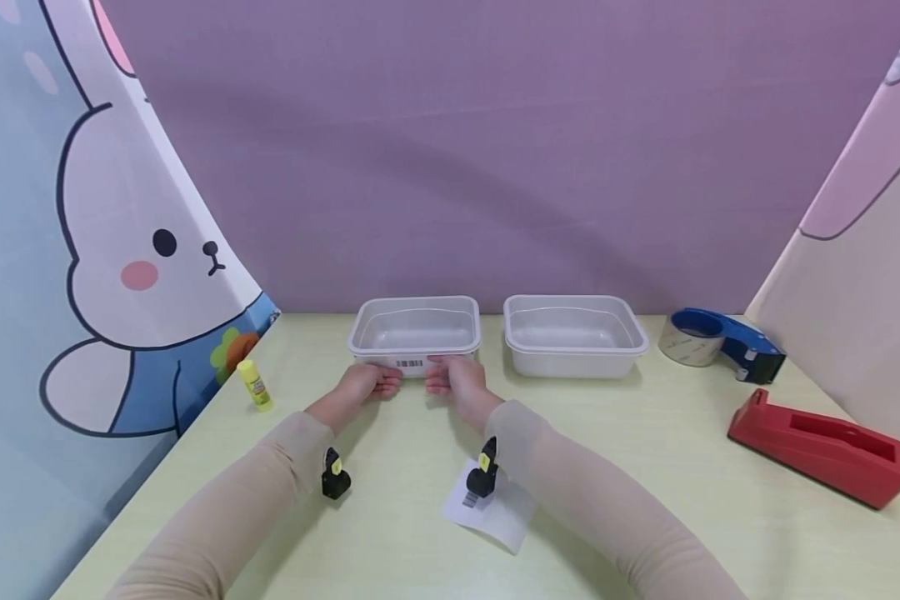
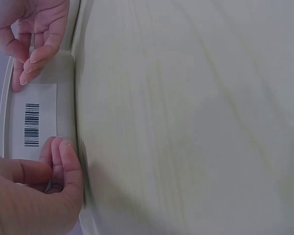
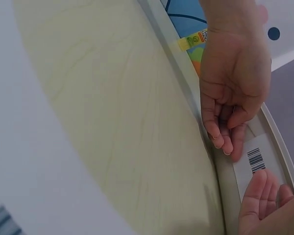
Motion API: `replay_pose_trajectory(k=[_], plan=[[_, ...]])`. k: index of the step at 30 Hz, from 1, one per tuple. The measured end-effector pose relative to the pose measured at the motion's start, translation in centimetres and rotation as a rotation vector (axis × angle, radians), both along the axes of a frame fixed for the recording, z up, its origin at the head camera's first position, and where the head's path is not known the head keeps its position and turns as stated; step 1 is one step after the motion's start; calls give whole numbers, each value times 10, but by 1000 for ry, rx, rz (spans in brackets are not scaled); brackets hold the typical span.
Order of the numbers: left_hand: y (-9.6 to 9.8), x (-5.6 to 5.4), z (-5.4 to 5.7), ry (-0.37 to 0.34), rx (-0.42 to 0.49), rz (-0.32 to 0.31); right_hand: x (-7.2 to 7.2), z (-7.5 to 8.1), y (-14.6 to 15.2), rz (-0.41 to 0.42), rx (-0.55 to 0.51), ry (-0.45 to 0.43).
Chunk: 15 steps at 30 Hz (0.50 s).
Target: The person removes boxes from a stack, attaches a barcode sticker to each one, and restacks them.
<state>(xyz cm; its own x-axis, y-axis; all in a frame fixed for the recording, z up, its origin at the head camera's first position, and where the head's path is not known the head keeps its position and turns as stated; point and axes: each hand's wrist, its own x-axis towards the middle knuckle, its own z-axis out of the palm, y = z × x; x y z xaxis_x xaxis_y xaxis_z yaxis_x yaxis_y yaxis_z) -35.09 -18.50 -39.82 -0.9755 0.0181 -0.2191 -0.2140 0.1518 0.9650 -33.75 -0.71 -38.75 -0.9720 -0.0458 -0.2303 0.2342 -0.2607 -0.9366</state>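
A white plastic box point(image 1: 417, 327) stands at the back of the table, with a white barcode label point(image 2: 33, 112) on its front wall. My left hand point(image 1: 362, 382) is at the left end of that label, its loosely bent fingertips against the label and wall. At the label's other end, my right hand point(image 1: 456, 379) touches the front with relaxed fingers and its thumb near the rim. In the right wrist view the barcode point(image 3: 255, 160) shows between the left hand point(image 3: 235, 83) and the right hand point(image 3: 264, 205). Neither hand visibly pinches anything.
A second white box point(image 1: 576, 333) stands to the right. Under my right wrist lies a white barcode sheet point(image 1: 495, 525). A yellow glue stick point(image 1: 254, 385) stands at left; a blue tape dispenser point(image 1: 742, 337) and a red one point(image 1: 821, 446) sit at right. Fabric walls enclose the table.
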Motion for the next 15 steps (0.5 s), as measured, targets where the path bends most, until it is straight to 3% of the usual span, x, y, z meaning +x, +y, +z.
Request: replay_pose_trajectory(k=[8, 12, 15], plan=[[-2, 1, 1, 3, -21, 7, -5, -4, -3, -20, -7, -4], [-3, 3, 2, -6, -27, 10, -2, -4, 4, 35, -1, 0], [-3, 8, 5, -1, -79, -25, 6, 0, 17, 109, 66, 32]])
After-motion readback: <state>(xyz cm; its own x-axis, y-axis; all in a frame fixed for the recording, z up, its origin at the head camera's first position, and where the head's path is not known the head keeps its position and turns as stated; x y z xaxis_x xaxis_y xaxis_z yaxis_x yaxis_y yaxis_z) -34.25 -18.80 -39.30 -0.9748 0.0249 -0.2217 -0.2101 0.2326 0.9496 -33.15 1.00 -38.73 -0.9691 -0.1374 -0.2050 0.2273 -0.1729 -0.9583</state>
